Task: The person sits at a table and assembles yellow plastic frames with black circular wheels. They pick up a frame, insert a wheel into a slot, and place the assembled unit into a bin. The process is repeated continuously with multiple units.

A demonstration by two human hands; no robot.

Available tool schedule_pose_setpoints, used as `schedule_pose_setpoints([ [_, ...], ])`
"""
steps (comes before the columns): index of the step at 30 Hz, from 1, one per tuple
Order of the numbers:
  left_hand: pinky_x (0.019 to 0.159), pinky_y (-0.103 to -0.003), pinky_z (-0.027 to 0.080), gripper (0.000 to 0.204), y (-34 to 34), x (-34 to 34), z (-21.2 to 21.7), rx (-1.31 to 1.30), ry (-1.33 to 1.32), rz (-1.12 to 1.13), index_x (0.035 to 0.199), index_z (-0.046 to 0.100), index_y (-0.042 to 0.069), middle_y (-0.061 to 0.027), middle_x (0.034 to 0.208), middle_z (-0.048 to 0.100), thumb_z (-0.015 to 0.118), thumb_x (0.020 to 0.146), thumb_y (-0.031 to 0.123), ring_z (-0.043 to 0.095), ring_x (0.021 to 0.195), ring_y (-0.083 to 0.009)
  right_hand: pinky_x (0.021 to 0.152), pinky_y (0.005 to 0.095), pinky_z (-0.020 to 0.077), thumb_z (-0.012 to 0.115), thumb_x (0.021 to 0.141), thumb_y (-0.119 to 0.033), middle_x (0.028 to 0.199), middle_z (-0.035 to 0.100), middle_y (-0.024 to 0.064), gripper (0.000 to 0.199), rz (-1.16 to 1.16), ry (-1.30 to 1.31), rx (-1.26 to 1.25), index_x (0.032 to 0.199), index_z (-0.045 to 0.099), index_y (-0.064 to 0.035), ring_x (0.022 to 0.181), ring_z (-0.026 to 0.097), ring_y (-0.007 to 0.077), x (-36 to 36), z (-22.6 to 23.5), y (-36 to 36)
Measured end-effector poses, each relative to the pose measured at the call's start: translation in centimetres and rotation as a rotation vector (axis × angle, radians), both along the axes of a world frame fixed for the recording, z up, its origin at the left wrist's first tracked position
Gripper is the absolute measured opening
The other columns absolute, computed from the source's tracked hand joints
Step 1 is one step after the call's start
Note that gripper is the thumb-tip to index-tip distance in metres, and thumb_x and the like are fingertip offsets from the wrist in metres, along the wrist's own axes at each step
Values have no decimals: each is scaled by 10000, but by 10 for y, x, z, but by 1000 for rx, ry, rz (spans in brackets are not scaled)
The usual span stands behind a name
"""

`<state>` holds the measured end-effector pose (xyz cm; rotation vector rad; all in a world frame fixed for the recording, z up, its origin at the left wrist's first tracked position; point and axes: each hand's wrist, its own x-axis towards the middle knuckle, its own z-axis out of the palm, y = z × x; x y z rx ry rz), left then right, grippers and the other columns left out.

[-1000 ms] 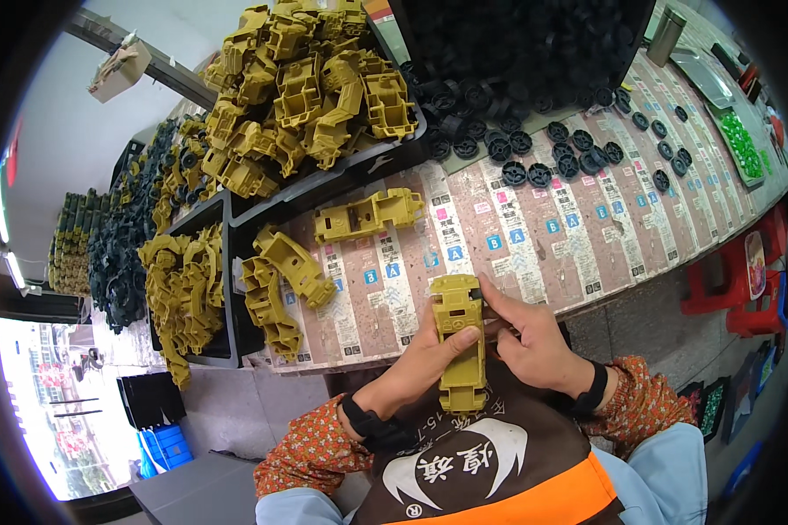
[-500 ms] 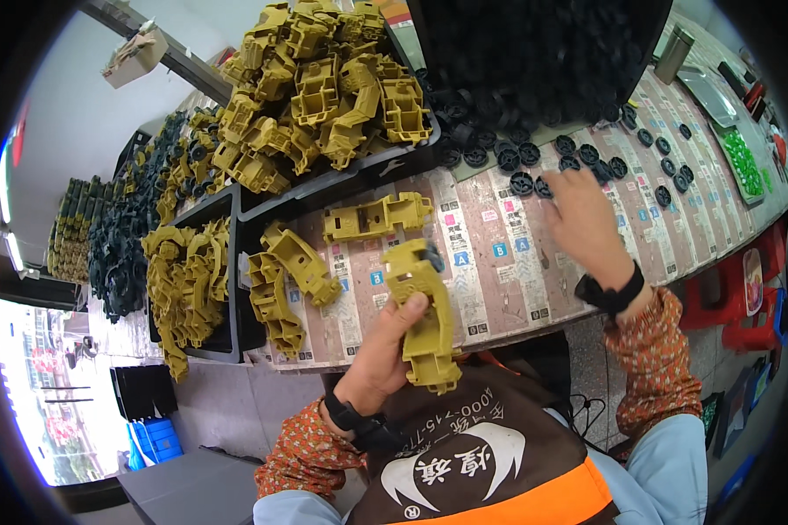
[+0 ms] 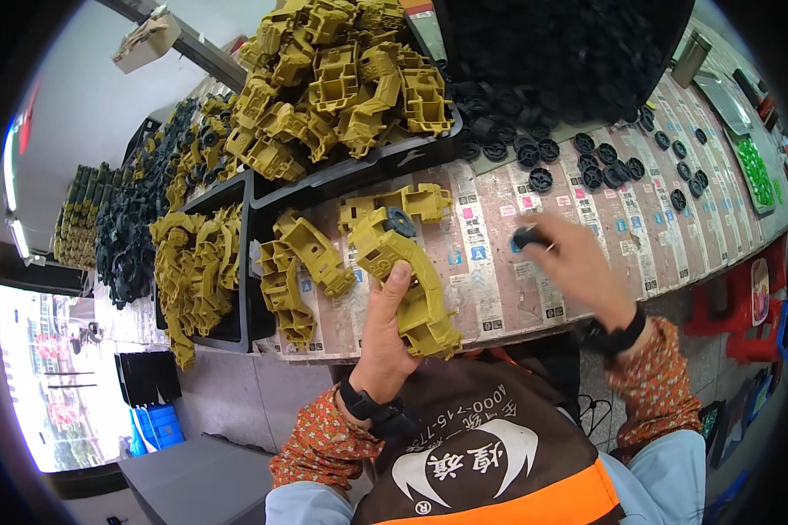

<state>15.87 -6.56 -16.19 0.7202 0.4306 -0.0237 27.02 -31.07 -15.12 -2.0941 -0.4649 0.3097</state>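
My left hand (image 3: pixel 387 337) is closed round an olive-yellow plastic toy car body (image 3: pixel 418 293), held tilted over the table's near edge. A dark wheel (image 3: pixel 400 222) sits at the upper end of that body. To the right, my right hand (image 3: pixel 578 267) pinches a black toy wheel (image 3: pixel 531 237) between thumb and fingers above the table; the hand is slightly blurred. Three more yellow bodies lie by my left hand: one crosswise (image 3: pixel 394 206), one slanted (image 3: pixel 313 251) and one near the black bin (image 3: pixel 286 293).
A heaped black crate (image 3: pixel 359 164) of yellow bodies stands at the back, with a smaller bin (image 3: pixel 247 302) of them on the left. Loose black wheels (image 3: pixel 592 178) spread before a dark container (image 3: pixel 560 52). At far right are a tray of green pieces (image 3: pixel 753 171) and a metal flask (image 3: pixel 692 58).
My right hand has drawn back from the loose wheels toward me, now with a wheel in its fingers. My left hand has tilted the car body, its upper end swinging left.
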Motion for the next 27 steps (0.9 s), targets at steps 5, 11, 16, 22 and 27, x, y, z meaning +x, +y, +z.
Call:
schedule_pose_setpoints([
  [5, 805, -318, 603, 436, -17, 4, 10, 176, -88, 57, 1370, 476, 129, -36, 1157, 610, 695, 1015, 254, 652, 991, -146, 732, 242, 560, 670, 953, -5, 1024, 735, 68, 363, 42, 139, 322, 1315, 646, -14, 828, 700, 84, -68, 5, 39],
  [11, 802, -321, 604, 435, -23, 2, 8, 234, -88, 114, 1347, 481, 96, -40, 1154, 614, 719, 999, 206, 650, 991, -139, 741, 317, 572, 649, 941, -4, 1027, 739, 219, 354, -50, 179, 399, 1293, 634, 35, 871, 754, 246, -90, 4, 48],
  [16, 856, -317, 581, 379, -33, 0, 9, 307, -88, 126, 1331, 509, 95, -27, 1142, 628, 688, 1021, 222, 652, 998, -133, 792, 306, 578, 639, 951, 11, 1060, 737, 192, 385, -43, 182, 344, 1333, 611, 41, 932, 742, 204, -94, -1, 46],
  [22, 836, -312, 583, 372, -35, -2, 11, 278, -123, 166, 1325, 509, 97, -27, 1164, 627, 697, 1014, 174, 649, 997, -126, 895, 270, 581, 606, 986, 52, 1147, 729, 108, 371, -90, 377, 475, 1357, 596, 57, 1048, 695, 128, -96, 2, 45],
  [27, 828, -314, 584, 378, -34, 1, 3, 330, -133, 191, 1328, 503, 98, -26, 1164, 624, 698, 1012, 167, 648, 982, -128, 922, 268, 575, 604, 989, 54, 1181, 719, 116, 362, -107, 376, 470, 1350, 594, 68, 1076, 685, 125, -98, 1, 43],
])
